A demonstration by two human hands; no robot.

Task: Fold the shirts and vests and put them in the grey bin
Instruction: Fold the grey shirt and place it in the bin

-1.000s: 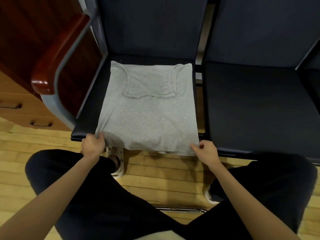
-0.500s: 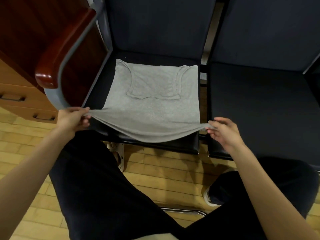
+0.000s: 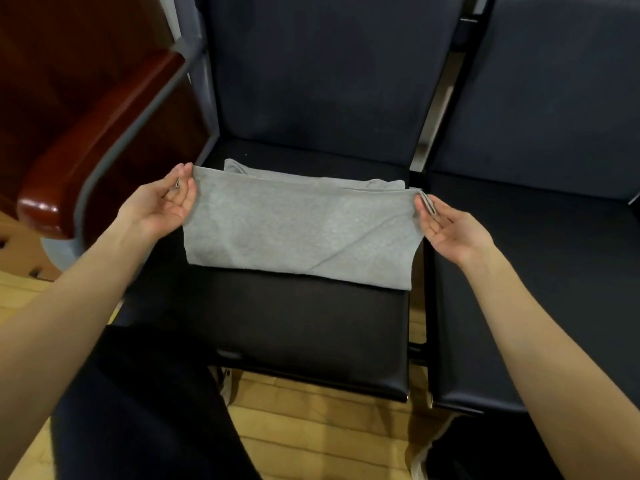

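Note:
A grey vest [image 3: 298,226] lies on the black seat [image 3: 304,327] of the left chair, doubled over so its bottom hem sits over the shoulder straps at the back. My left hand [image 3: 161,206], palm up, pinches the hem's left corner. My right hand [image 3: 450,228], palm up, pinches the hem's right corner. Both corners are held just above the folded cloth. The grey bin is not in view.
A second dark chair seat [image 3: 530,278] adjoins on the right. A wooden armrest [image 3: 90,147] on a grey metal frame rises at the left. My dark-trousered legs [image 3: 138,417] and a wooden floor [image 3: 311,431] are below.
Both hands lifted the vest's bottom hem off the seat's front edge and carried it back over the straps, folding the vest in half. The view moved closer.

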